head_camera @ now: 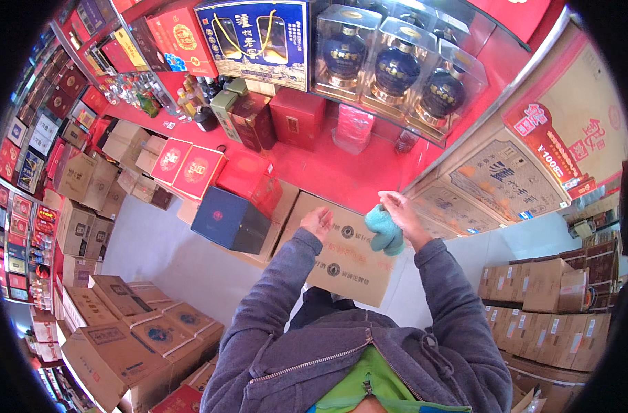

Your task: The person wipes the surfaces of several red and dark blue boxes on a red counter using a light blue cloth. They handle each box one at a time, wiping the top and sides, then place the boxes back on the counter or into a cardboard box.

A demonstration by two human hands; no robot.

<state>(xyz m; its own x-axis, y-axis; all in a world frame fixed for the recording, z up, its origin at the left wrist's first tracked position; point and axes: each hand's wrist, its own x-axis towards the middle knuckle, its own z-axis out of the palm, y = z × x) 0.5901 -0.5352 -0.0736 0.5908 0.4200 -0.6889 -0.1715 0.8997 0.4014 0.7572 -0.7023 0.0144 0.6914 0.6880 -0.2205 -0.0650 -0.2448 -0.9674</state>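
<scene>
My right hand (399,214) has a turquoise cloth (384,229) in it, hanging at the palm side. My left hand (318,222) is raised with fingers slightly curled and nothing in it. Both hands are above a printed cardboard box (340,253) in front of me. To the left of my left hand sit a dark blue box (230,219) and a glossy red box (249,178). Beyond the hands is a red-covered shelf (314,168), where a dark red box (297,118) and a pink plastic-wrapped pack (353,128) stand.
Clear cases with dark blue bottles (396,69) stand on a glass shelf above. Large cartons (499,180) are stacked at the right. More cardboard boxes (123,356) fill the lower left, and others (546,335) the lower right. Grey floor (154,242) shows between the stacks.
</scene>
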